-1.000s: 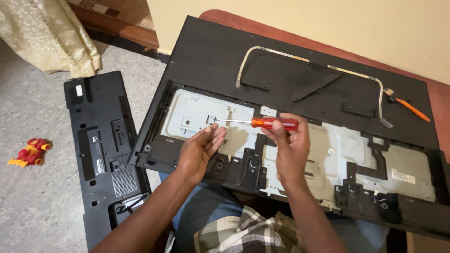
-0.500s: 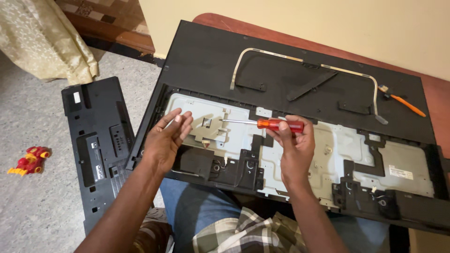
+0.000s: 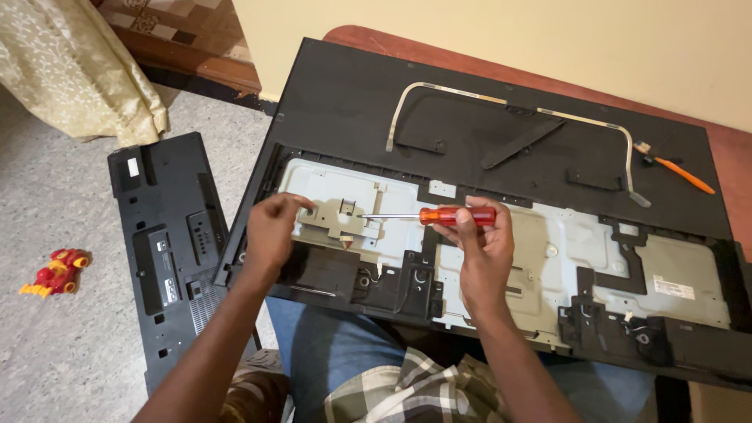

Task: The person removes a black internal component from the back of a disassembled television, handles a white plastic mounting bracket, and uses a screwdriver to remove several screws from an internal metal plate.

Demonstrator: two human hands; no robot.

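Nearest, the right hand (image 3: 482, 251) closes its fingers around the red handle of a screwdriver (image 3: 427, 216), whose long axis lies level and points left, its tip resting at a small metal bracket (image 3: 338, 220) on the grey back plate of the opened flat screen (image 3: 501, 117). Just left of that tip, the left hand (image 3: 270, 231) pinches the bracket's edge with curled fingers. Farther off, an orange-handled tool (image 3: 680, 172) lies on the reddish surface (image 3: 728, 145).
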